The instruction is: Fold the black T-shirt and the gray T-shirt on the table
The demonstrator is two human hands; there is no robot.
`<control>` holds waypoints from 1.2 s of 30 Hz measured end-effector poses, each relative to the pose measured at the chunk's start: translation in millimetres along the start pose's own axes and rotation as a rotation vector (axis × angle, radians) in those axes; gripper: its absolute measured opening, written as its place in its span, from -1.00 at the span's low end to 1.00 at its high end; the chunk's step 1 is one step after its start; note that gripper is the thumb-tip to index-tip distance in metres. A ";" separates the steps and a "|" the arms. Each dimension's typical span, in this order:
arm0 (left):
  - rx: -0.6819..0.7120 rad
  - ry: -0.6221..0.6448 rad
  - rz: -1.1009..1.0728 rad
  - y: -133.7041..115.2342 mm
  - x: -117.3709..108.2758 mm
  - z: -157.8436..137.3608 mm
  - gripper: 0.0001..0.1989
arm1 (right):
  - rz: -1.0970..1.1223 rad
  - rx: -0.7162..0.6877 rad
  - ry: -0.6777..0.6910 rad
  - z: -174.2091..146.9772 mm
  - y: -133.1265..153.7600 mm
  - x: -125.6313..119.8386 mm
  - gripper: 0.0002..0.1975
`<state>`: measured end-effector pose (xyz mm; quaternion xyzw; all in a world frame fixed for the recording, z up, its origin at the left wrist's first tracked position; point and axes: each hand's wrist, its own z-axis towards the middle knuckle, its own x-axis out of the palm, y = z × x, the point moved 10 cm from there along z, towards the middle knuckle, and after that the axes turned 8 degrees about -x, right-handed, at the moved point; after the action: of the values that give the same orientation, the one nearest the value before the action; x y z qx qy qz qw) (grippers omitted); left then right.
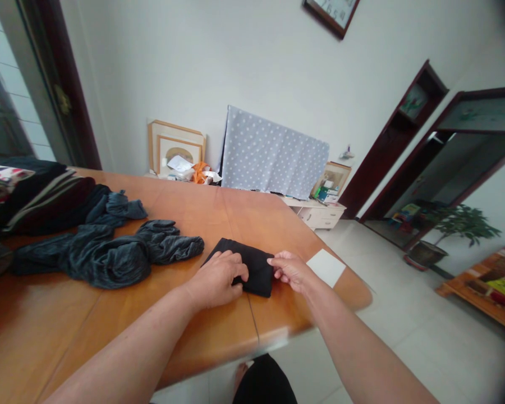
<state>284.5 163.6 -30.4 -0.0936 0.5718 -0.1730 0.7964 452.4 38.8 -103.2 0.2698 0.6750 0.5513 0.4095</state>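
The flat, rectangular fold of black cloth point(258, 268) is pressed from above by the left hand point(219, 278), whose fingers are bent over its left part; whether any fabric is gripped there cannot be told. Its right edge is pinched between the thumb and fingers of the right hand point(292, 270). The two hands are held apart, with the cloth between them, near the front edge of the glossy orange-brown wooden table point(193, 202). A flat white square sheet point(326, 267) is partly hidden by the right arm. To the left, a crumpled dark grey garment point(113, 261) is seen, backed by a heap of mixed dark clothes point(50, 202).
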 end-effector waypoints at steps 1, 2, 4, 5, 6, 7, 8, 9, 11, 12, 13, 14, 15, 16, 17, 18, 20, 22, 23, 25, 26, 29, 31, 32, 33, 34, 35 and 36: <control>-0.001 0.003 -0.004 0.3 0.1 0.0 -0.84 | -0.026 -0.026 -0.041 -0.9 4.3 -4.2 -0.81; -0.002 0.004 -0.007 0.5 0.1 0.0 -0.86 | -0.063 -0.068 -0.091 -2.6 11.1 -9.0 -0.81; -0.001 0.001 -0.009 1.0 -0.3 0.1 -0.87 | -0.209 -0.227 -0.189 -11.0 34.3 -16.6 -0.78; 0.001 -0.001 -0.009 1.3 -0.4 0.1 -0.86 | -0.320 -0.340 -0.214 -18.3 49.3 -15.5 -0.74; 0.002 -0.005 -0.010 1.5 -0.5 0.1 -0.85 | -0.448 -0.461 -0.210 -27.5 63.9 -9.3 -0.67; 0.003 -0.010 -0.011 1.8 -0.7 -0.1 -0.85 | -0.583 -0.570 -0.174 -37.4 74.8 1.5 -0.58; 0.003 -0.017 -0.014 2.1 -1.0 -0.2 -0.85 | -0.708 -0.645 -0.109 -46.5 79.4 15.0 -0.49; 0.003 -0.024 -0.019 2.2 -1.2 -0.4 -0.85 | -0.809 -0.668 -0.022 -53.1 77.1 28.1 -0.41; 0.006 -0.035 -0.035 1.9 -1.1 -0.8 -0.85 | -0.964 -0.594 0.142 -59.7 59.1 46.1 -0.29; 0.010 -0.038 -0.048 1.6 -0.7 -0.8 -0.84 | -1.017 -0.529 0.200 -60.8 48.2 50.0 -0.25; 0.014 -0.039 -0.064 1.7 0.0 -0.4 -0.84 | -1.054 -0.470 0.237 -61.2 38.8 51.6 -0.24; 0.012 -0.046 -0.083 3.1 0.4 0.3 -0.83 | -1.080 -0.429 0.256 -61.1 32.2 51.8 -0.23; -0.001 -0.065 -0.104 6.9 -0.1 1.6 -0.81 | -1.100 -0.407 0.262 -60.6 28.2 51.6 -0.22; -0.029 -0.104 -0.124 13.6 -2.2 3.2 -0.80 | -1.115 -0.401 0.262 -60.1 26.4 51.6 -0.21; -0.072 -0.161 -0.142 23.6 -5.8 4.6 -0.78 | -1.128 -0.402 0.259 -59.6 25.7 51.8 -0.21; -0.129 -0.236 -0.158 36.8 -10.7 5.4 -0.76 | -1.136 -0.403 0.255 -59.2 25.5 52.1 -0.20; -0.277 -0.412 -0.192 70.4 -22.5 2.4 -0.74 | -1.141 -0.402 0.252 -59.2 25.2 53.2 -0.19; -0.433 -0.564 -0.238 106.5 -30.9 -5.8 -0.74 | -1.139 -0.400 0.242 -60.1 25.0 54.2 -0.19; -0.501 -0.616 -0.263 122.5 -32.8 -10.3 -0.74 | -1.136 -0.398 0.236 -60.7 24.9 54.4 -0.19; -0.591 -0.669 -0.303 146.4 -33.2 -17.3 -0.74 | -1.130 -0.398 0.222 -62.0 24.7 54.8 -0.20; -0.611 -0.675 -0.314 153.6 -32.5 -19.1 -0.73 | -1.126 -0.401 0.216 -62.5 24.6 54.9 -0.20; -0.633 -0.670 -0.331 162.5 -30.2 -22.0 -0.72 | -1.113 -0.408 0.200 -63.0 23.7 54.9 -0.21; -0.653 -0.657 -0.335 163.1 -29.0 -22.8 -0.71 | -1.103 -0.413 0.190 -62.6 22.8 54.6 -0.20; -0.672 -0.646 -0.331 163.0 -28.6 -23.0 -0.70 | -1.097 -0.418 0.186 -62.4 22.5 54.6 -0.20; -0.694 -0.634 -0.322 162.6 -28.7 -22.9 -0.69 | -1.091 -0.424 0.183 -62.2 22.4 54.7 -0.20; -0.715 -0.622 -0.308 161.8 -29.5 -22.5 -0.68 | -1.084 -0.432 0.180 -62.0 22.3 54.9 -0.20; -0.733 -0.610 -0.290 160.6 -31.2 -21.8 -0.67 | -1.076 -0.438 0.176 -61.8 22.4 54.9 -0.20; -0.749 -0.600 -0.270 159.2 -33.7 -20.8 -0.66 | -1.070 -0.443 0.174 -61.5 22.2 54.9 -0.20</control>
<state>282.1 324.3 -62.9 -0.4922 0.3231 -0.0229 0.8080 369.6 56.9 -92.3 -0.2469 0.6172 0.4160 0.6205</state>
